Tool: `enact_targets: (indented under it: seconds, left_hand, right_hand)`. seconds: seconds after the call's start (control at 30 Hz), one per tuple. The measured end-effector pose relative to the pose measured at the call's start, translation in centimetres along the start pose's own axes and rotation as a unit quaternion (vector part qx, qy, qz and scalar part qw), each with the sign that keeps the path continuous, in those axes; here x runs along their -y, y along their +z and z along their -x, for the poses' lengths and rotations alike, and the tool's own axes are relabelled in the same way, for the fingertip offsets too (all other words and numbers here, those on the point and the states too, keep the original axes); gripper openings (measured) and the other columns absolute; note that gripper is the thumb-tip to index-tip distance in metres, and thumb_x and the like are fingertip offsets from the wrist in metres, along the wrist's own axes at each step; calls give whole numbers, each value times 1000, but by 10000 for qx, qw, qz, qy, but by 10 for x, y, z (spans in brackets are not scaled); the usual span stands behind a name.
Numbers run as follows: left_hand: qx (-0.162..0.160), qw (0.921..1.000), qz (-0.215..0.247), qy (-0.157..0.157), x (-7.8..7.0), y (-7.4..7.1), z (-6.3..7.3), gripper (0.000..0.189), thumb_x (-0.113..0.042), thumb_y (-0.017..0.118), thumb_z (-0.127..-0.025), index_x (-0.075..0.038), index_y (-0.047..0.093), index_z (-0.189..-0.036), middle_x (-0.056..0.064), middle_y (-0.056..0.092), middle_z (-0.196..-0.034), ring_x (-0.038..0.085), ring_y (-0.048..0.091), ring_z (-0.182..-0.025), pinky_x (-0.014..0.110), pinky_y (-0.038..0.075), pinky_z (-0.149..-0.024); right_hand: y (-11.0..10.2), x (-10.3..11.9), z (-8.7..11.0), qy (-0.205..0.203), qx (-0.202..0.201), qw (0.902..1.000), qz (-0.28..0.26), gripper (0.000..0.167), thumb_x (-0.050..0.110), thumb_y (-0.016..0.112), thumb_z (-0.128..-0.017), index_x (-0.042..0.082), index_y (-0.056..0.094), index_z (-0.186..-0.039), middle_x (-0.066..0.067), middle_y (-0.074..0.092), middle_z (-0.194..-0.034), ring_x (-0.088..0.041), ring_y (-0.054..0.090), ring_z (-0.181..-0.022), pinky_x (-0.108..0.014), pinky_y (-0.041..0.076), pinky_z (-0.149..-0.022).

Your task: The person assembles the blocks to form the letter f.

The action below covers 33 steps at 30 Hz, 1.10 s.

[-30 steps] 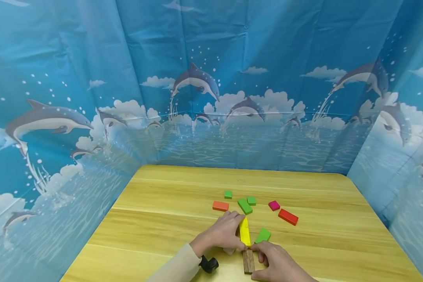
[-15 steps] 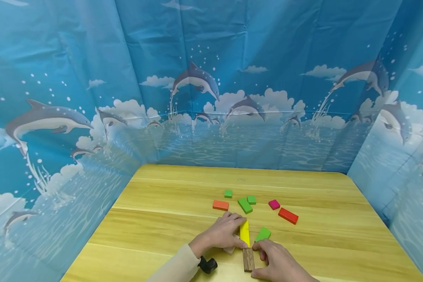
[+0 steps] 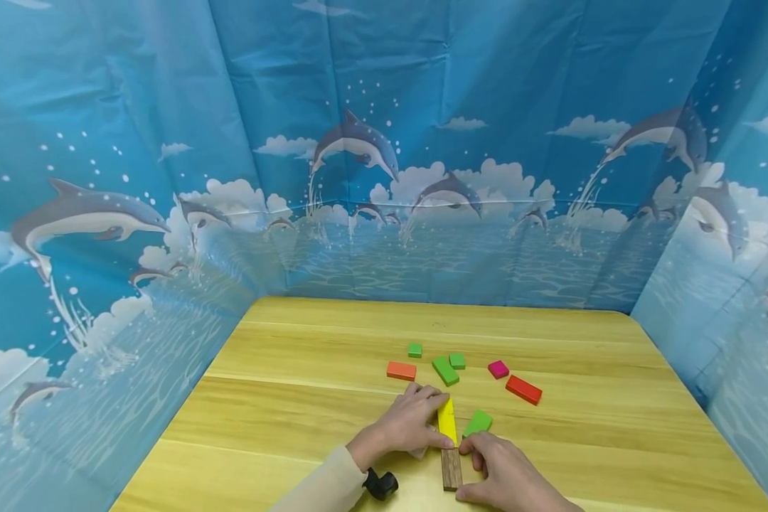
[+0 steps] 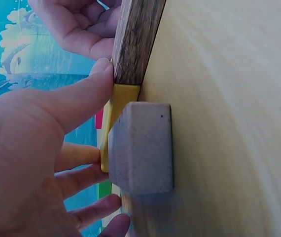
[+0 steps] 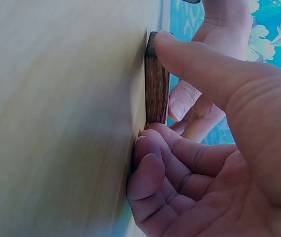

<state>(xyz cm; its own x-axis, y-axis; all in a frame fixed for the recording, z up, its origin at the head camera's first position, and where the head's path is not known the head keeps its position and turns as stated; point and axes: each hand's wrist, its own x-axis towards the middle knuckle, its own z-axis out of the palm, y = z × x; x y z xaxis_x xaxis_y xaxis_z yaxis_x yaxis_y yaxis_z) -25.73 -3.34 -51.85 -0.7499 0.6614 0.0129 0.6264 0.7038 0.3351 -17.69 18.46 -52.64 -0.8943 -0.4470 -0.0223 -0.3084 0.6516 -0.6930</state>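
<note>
A yellow block (image 3: 446, 424) lies lengthwise, held by my left hand (image 3: 408, 419) with the thumb at its near end and fingertips at its far end. End to end with it is a dark brown wooden block (image 3: 451, 469). My right hand (image 3: 508, 473) holds this brown block, thumb at the near end and index finger by the end that meets the yellow one. The other right fingers are curled, seen in the right wrist view. Under my left palm sits a greyish wooden block (image 4: 148, 148) with slanted edges, beside the yellow block and mostly hidden in the head view.
A green block (image 3: 477, 422) lies just beyond my right fingers. Farther back on the wooden table (image 3: 281, 398) are an orange block (image 3: 401, 370), a longer green block (image 3: 445, 370), two small green ones, a magenta block (image 3: 498, 369) and a red block (image 3: 523, 390).
The brown block has moved slightly away from me, up against the near end of the yellow block. Both hands keep their holds, and the other blocks stay put.
</note>
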Motion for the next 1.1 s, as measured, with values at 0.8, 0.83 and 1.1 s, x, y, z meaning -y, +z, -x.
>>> enact_targets:
  seconds: [0.8, 0.83, 1.1]
  left_hand:
    - [-13, 9900, 1404, 91, 21, -15, 10, 71, -49, 71, -92, -17, 48, -151, -4, 49, -149, 17, 45, -133, 40, 42, -106]
    - [0, 9898, 1421, 68, 23, -16, 12, 69, -49, 71, -93, -17, 50, -150, -5, 50, -147, 16, 46, -132, 40, 42, -105]
    - [63, 9905, 1374, 81, 34, -19, 20, 58, -48, 73, -91, -20, 59, -140, -11, 57, -137, 11, 50, -126, 36, 43, -104]
  right_hand:
    - [-21, 3, 4, -176, -368, 9990, -162, 46, 41, 84, -82, 9, 68, -112, 5, 60, -88, -6, 53, -71, -24, 48, -61]
    - [-22, 2, 4, -225, -388, 9989, -121, 45, 40, 83, -83, 10, 68, -113, 6, 61, -90, -6, 53, -73, -25, 48, -63]
    - [-20, 6, 3, -655, -708, 9914, 884, 47, 46, 80, -84, 19, 71, -121, 14, 59, -102, -7, 53, -86, -27, 50, -71]
